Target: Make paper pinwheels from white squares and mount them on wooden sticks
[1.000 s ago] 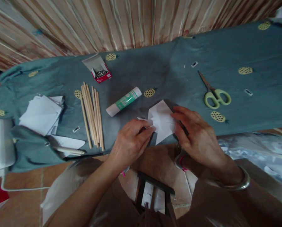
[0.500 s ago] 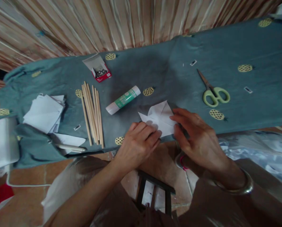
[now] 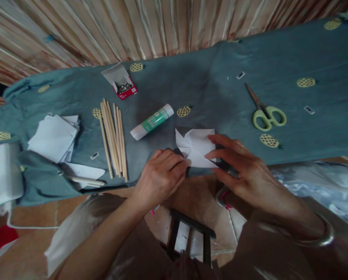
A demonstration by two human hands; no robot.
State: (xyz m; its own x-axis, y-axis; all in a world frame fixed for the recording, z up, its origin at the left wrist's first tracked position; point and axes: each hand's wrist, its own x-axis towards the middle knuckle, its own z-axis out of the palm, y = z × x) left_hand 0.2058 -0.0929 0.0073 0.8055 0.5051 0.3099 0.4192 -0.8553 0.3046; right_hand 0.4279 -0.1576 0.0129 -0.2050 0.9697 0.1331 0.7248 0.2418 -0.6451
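A white folded paper [image 3: 198,146], shaped like a pinwheel, lies near the front edge of the cloth-covered table. At its lower left corner, my left hand [image 3: 163,173] has its fingers pinched together on the paper. My right hand [image 3: 240,163] has its fingers spread, the tips resting on the paper's right side. Up and to the left of the paper lies a glue stick [image 3: 152,121] with a green label. Scissors [image 3: 267,112] with light green handles lie to the right, blades slightly apart.
Wooden sticks [image 3: 112,140] lie left of the glue stick, below an open red box [image 3: 124,87] of small metal pieces. White paper sheets [image 3: 55,138] are stacked farther left, near a white device [image 3: 4,175]. A dark stool [image 3: 191,229] stands below.
The folded paper has turned and now lies flatter and squarer. My left hand has moved a little left, and my right hand's fingers have come further over the paper.
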